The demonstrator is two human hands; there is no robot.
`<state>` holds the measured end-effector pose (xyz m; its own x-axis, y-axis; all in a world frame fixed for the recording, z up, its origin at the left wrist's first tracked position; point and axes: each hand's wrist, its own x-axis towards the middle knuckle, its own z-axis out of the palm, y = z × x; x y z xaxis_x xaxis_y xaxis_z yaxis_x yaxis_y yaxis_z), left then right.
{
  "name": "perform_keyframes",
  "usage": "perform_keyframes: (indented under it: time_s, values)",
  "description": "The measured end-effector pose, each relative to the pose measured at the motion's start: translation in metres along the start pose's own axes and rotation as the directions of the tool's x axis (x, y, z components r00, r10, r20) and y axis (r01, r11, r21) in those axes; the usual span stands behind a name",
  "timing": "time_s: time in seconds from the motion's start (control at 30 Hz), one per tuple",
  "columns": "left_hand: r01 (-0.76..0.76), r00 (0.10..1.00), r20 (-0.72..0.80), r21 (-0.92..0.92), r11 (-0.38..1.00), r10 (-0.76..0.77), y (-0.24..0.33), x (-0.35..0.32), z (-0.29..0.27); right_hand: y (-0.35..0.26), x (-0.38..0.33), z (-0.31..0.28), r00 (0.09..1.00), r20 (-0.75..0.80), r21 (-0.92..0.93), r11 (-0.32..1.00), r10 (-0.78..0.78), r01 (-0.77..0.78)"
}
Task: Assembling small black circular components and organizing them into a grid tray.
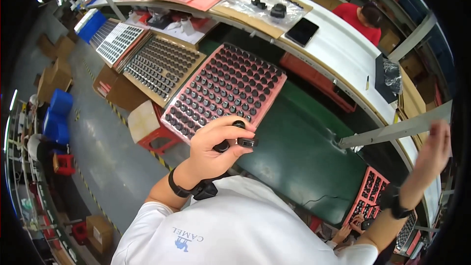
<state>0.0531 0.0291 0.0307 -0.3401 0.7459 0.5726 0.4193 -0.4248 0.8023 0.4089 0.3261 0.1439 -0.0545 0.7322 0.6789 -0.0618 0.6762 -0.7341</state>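
Left hand [213,145] pinches black part [247,143], others [222,146] tucked in its curled fingers, near pink tray's [278,84] near edge; right hand [433,149] raised by post [387,134], fingers blurred, can't tell if gripping; green table [299,152] right of tray; phone [301,31] on bench [338,37]; worker in red [360,22] behind.

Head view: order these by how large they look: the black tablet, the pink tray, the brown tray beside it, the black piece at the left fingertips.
1. Pink tray
2. Brown tray
3. Black tablet
4. Black piece, smallest despite looking nearer the camera than the tablet
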Motion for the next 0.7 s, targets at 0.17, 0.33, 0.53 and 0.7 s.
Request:
perform_keyframes:
  time_s: [0.17,0.33,0.53,0.7]
  values:
    - [-0.009,1.0,-0.004,0.028,1.0,0.009,-0.009,-0.017,-0.002,-0.026,-0.148,0.164,0.815,0.53,0.307,0.842,0.236,-0.443]
    - [0.002,1.0,-0.011,0.096,0.995,-0.001,-0.006,-0.027,-0.001,-0.03,-0.201,0.205,0.598,0.714,0.328,0.58,0.365,-0.746]
    - [-0.056,0.998,-0.012,0.166,0.985,0.059,-0.007,-0.035,-0.012,-0.039,-0.218,0.228,0.461,0.833,0.308,0.435,0.307,-0.846]
    - [-0.07,0.997,-0.008,0.211,0.975,0.073,0.0,-0.036,-0.016,-0.037,-0.219,0.234,0.477,0.866,0.325,0.557,0.15,-0.765]
